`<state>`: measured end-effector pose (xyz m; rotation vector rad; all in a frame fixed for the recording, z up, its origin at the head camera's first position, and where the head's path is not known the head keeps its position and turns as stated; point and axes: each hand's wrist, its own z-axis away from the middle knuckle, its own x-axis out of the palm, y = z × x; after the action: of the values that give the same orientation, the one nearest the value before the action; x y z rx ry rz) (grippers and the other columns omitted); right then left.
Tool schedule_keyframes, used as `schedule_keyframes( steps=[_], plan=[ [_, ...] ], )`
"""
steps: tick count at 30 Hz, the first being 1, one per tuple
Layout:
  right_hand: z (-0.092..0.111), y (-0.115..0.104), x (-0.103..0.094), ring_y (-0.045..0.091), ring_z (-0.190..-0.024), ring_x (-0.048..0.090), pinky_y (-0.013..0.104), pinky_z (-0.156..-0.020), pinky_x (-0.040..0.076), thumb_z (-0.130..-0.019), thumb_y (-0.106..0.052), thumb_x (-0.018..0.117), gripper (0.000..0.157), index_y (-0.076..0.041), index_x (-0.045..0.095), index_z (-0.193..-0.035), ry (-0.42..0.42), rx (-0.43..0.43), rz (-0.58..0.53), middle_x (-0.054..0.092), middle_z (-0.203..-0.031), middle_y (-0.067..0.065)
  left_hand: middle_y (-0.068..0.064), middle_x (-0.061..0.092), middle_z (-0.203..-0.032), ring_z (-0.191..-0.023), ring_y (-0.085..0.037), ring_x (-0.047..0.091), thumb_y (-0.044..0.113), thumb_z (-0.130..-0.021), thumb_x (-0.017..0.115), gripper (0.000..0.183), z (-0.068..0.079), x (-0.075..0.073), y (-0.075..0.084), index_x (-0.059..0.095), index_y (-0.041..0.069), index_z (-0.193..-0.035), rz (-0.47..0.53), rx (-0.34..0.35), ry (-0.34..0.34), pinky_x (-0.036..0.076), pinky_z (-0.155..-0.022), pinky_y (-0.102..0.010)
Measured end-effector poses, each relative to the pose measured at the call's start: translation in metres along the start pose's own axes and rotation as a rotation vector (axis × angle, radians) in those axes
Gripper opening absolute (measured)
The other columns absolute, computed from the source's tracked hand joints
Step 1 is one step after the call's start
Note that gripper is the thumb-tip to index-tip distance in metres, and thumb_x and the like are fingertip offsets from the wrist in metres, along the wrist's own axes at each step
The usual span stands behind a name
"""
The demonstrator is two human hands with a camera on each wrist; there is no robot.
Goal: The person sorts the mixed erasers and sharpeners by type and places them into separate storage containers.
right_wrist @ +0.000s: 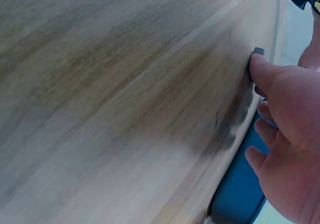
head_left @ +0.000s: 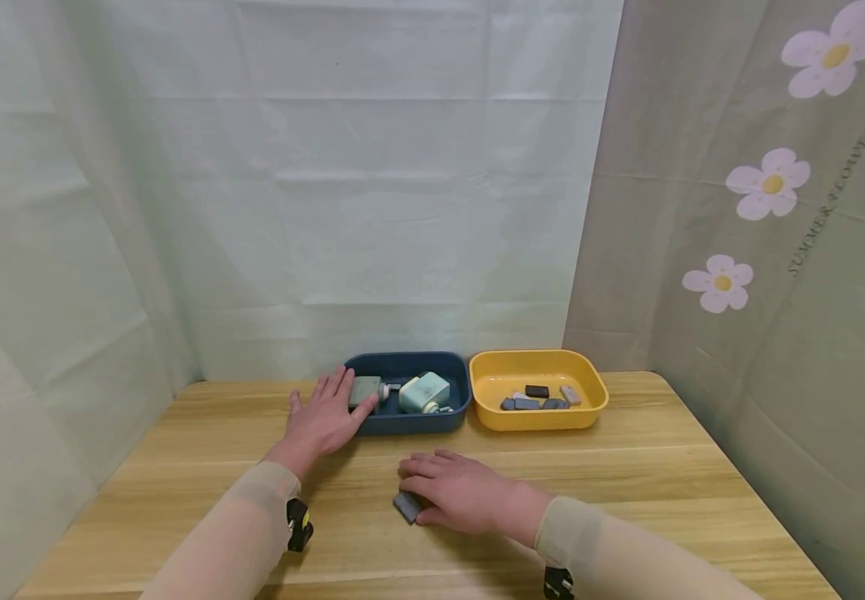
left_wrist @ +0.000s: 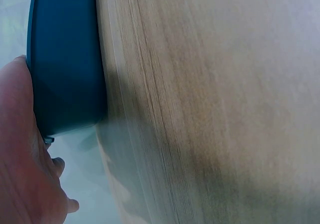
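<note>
On the table in the head view, a small dark grey rectangular block (head_left: 406, 507) lies between the thumb and fingers of my right hand (head_left: 458, 492). The right wrist view shows the thumb against this grey block (right_wrist: 258, 51), which is mostly hidden there. My left hand (head_left: 323, 421) rests at the left end of a dark blue tray (head_left: 410, 425), fingers spread and thumb over its front rim. Inside it are two pale green boxy bottles with nozzles, the left bottle (head_left: 367, 390) beside my fingers and the right bottle (head_left: 427, 392) tilted over.
A yellow tray (head_left: 541, 421) stands right beside the blue one. It holds several small grey pieces (head_left: 526, 404), a black block (head_left: 537, 391) and a pale block (head_left: 571, 395). Behind the wooden table (head_left: 627, 500) hangs a pale curtain (head_left: 372, 208).
</note>
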<state>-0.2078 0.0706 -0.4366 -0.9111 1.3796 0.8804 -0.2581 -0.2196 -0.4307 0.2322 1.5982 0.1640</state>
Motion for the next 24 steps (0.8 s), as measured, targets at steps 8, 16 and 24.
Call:
schedule_keyframes(
  steps=[8,16,24],
  plan=[
    [0.001,-0.002,-0.001,0.016,-0.156,0.045,0.043,-0.126,0.04,-0.111,-0.044,0.068,0.055,-0.015,0.061,-0.157,0.0,0.021,-0.002,0.053,-0.166,0.0,-0.02,0.013,-0.183,-0.167,-0.048,0.013,0.08,-0.11,0.027,0.101,0.0,0.0,0.0,0.017,0.004,-0.177,0.003,0.001,-0.005,-0.002,-0.122,-0.084],
    [0.01,0.001,-0.006,0.015,-0.157,0.044,0.046,-0.128,0.037,-0.111,-0.042,0.068,0.055,-0.015,0.059,-0.158,-0.008,0.071,-0.041,0.05,-0.169,0.0,-0.02,0.013,-0.183,-0.167,-0.048,0.013,0.079,-0.11,0.027,0.101,0.0,0.0,0.0,0.016,0.004,-0.177,0.003,-0.001,-0.005,-0.002,-0.122,-0.084],
    [0.021,0.009,-0.011,0.02,-0.157,0.045,0.048,-0.129,0.035,-0.112,-0.041,0.068,0.05,-0.012,0.062,-0.152,0.02,0.112,-0.02,0.048,-0.171,0.005,-0.02,0.014,-0.183,-0.167,-0.048,0.013,0.079,-0.11,0.027,0.101,0.0,-0.001,0.0,0.017,0.005,-0.177,0.005,0.001,-0.005,-0.002,-0.122,-0.084]
  ],
)
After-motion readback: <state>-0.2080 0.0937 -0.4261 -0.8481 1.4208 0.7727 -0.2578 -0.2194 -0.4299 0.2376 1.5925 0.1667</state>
